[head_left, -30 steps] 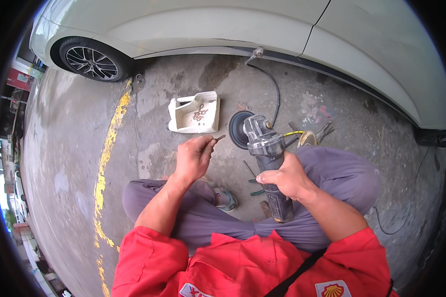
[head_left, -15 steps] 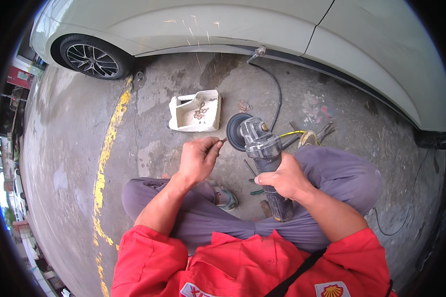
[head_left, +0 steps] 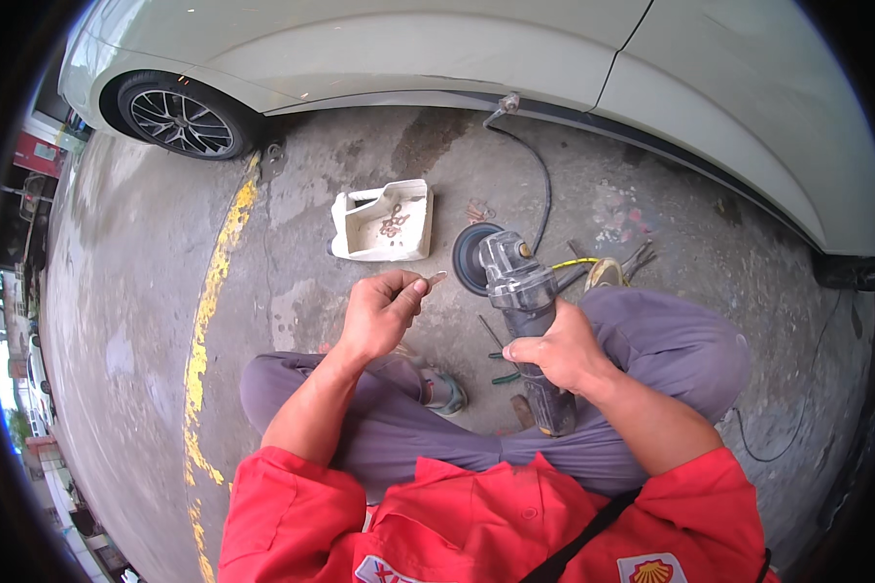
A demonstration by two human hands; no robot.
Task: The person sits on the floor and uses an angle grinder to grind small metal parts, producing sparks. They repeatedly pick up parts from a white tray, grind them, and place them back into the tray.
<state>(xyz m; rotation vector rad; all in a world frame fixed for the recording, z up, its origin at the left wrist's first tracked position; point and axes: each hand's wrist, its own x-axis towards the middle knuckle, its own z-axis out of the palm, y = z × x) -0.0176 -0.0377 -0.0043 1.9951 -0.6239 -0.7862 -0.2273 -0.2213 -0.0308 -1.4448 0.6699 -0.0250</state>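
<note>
My right hand [head_left: 560, 350] is wrapped round the body of a dark, worn angle grinder [head_left: 521, 290], whose thumb side lies across the casing. The grinder's round disc [head_left: 469, 260] faces left, toward my other hand. Between thumb and fingertips, my left hand [head_left: 381, 309] pinches a small flat brownish metal piece [head_left: 437, 279]. A narrow gap separates this piece from the disc. Beyond my left hand sits a cut-open white plastic jug [head_left: 418, 233] with several small rusty metal links [head_left: 393, 223] inside.
A pale car [head_left: 437, 49] with a dark wheel [head_left: 180, 115] stands across the far side. Small metal pieces [head_left: 479, 211], pliers [head_left: 638, 260] and a green-handled tool [head_left: 505, 378] lie on the concrete. A black hose [head_left: 546, 175] runs toward the car; my crossed legs are close below.
My left hand has drawn slightly left, away from the disc, and the metal piece has turned a little. The sparks beyond the jug are gone; a few specks show farther left.
</note>
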